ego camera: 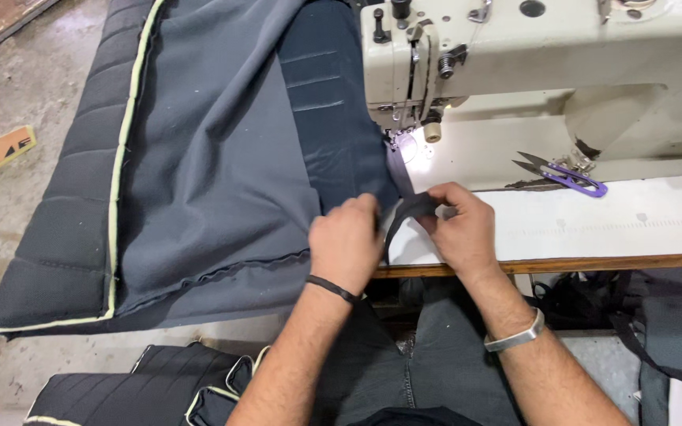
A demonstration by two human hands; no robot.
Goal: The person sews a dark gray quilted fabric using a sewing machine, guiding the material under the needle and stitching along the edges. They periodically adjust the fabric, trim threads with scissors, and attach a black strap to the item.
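A cream sewing machine (546, 55) stands on a white table (593, 229) with a wooden front edge. A large grey fabric panel (215, 158) with a quilted dark border and pale piping hangs off the table's left side. A dark strip of binding (401, 175) runs from under the needle toward me. My left hand (346, 241) pinches the fabric edge near the table's front. My right hand (459, 225) grips the same dark strip just beside it. Both wrists wear bands.
Purple thread snips (566, 175) lie on the table right of the needle. More quilted dark pieces with pale piping (144, 386) lie on the concrete floor at lower left. Dark fabric scraps (657, 315) hang under the table at right.
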